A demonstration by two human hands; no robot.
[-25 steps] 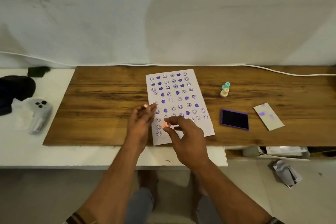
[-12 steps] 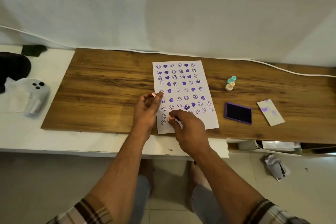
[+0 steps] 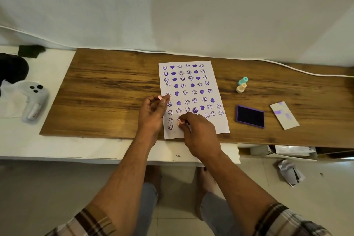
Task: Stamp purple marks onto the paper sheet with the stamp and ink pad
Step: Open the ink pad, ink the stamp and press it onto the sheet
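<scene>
- A wooden board (image 3: 107, 94) lies across a white table (image 3: 63, 145), set against a pale wall (image 3: 172, 5). A white cable (image 3: 287, 68) runs along the board's far edge.
- A paper sheet (image 3: 214, 90) lies flat in the board's middle, covered in rows of purple smiley faces and hearts.
- The right hand (image 3: 199, 132) pinches a small pink stamp (image 3: 179, 122) between its fingertips, pressed down on the sheet's near left part.
- The left hand (image 3: 153, 113) rests on the sheet's left edge, fingers curled around a small pink piece (image 3: 160, 97).
- The purple ink pad (image 3: 250, 116) sits open on the board, right of the sheet, and beside it its stained lid (image 3: 284, 115).
- Two little stamps (image 3: 241, 85), teal and cream, stand beyond the pad.
- A white handheld device (image 3: 33, 99) lies on the table far left.
- Crumpled paper (image 3: 289, 172) lies on the tiled floor.
</scene>
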